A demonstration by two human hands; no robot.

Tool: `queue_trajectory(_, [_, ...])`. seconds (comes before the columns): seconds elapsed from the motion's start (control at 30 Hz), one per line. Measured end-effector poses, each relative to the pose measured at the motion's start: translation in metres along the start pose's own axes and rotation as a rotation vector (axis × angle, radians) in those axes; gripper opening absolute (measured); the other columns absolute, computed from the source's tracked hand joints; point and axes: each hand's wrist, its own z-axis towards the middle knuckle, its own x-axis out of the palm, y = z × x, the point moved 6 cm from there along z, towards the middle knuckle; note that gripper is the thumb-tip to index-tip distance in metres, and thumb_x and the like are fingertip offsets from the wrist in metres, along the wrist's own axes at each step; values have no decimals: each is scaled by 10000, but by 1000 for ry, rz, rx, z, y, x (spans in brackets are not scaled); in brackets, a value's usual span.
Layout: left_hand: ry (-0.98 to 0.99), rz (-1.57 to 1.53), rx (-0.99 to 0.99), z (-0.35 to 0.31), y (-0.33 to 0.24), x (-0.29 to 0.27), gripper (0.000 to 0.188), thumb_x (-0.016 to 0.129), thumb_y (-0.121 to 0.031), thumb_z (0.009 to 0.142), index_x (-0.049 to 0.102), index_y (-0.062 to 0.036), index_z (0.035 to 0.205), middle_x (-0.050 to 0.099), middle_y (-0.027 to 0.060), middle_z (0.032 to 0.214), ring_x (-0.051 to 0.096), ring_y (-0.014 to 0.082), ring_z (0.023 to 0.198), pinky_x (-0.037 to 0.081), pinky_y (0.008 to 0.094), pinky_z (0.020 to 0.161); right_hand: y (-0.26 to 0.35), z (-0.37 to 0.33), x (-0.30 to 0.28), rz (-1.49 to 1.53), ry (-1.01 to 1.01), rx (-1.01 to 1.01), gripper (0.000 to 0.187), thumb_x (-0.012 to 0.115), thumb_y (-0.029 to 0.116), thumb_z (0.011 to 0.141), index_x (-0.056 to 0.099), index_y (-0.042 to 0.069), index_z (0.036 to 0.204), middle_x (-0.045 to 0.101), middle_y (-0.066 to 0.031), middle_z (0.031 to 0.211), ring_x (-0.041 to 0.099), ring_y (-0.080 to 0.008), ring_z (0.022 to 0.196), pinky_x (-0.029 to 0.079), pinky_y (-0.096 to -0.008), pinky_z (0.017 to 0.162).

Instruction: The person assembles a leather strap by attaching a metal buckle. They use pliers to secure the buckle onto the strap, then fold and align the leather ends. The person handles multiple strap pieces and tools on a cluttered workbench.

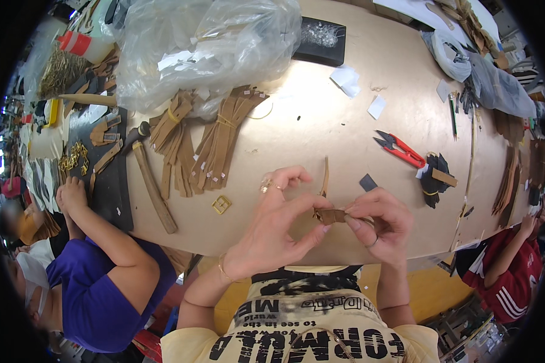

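Close to the table's near edge, my left hand [278,221] pinches one end of a short brown strap [333,216] between thumb and fingers. My right hand [381,221] grips the strap's other end, its fingers curled. A small dark golden bit, perhaps a buckle, shows at the left fingertips, mostly hidden. Just beyond them a thin brown pointed strip [326,172] sticks up; whether it belongs to the strap cannot be made out. A loose golden square buckle [221,204] lies left of my left hand, and a small dark square piece [367,182] lies beyond my right.
Left of me are bundled brown straps [221,142], a hammer [151,181] and a large clear plastic bag [206,54]. Red-handled snips [401,149] lie right, near a dark bundle [436,180]. A black box [321,42] stands behind. People work at both sides.
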Motion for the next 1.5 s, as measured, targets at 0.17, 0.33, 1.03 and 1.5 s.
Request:
queue_trajectory(0.17, [-29, 307, 300, 0, -10, -5, 248, 772, -198, 760, 667, -90, 957, 585, 106, 1183, 534, 270, 1118, 319, 397, 987, 2, -2, 1, -42, 16, -104, 154, 718, -57, 774, 695, -4, 916, 659, -103, 948, 666, -167, 811, 538, -254, 703])
queue_trajectory(0.33, [129, -223, -121, -5, 18, 2, 271, 752, -195, 822, 664, -30, 1018, 668, 86, 936, 623, 156, 883, 418, 304, 889, -12, -6, 4, 212, -134, 206, 249, 674, -66, 828, 611, -33, 1066, 641, -87, 1006, 655, -157, 904, 542, -258, 801])
queue_trajectory(1.03, [150, -1129, -265, -4, 38, 26, 215, 525, -271, 993, 456, -93, 1093, 575, 72, 1043, 573, 164, 920, 446, 318, 876, -21, 6, 18, 530, -124, 360, 340, 620, -55, 867, 465, -3, 1165, 602, -87, 1002, 651, -165, 917, 546, -267, 770])
queue_trajectory(1.5, [-54, -1172, -361, 8, 48, 9, 242, 577, -66, 950, 514, -16, 1178, 654, 88, 1056, 657, 234, 1009, 529, 333, 893, -25, 33, 19, 467, 138, 369, 306, 596, 43, 916, 587, -27, 1214, 630, -62, 1083, 599, -103, 945, 487, -252, 865])
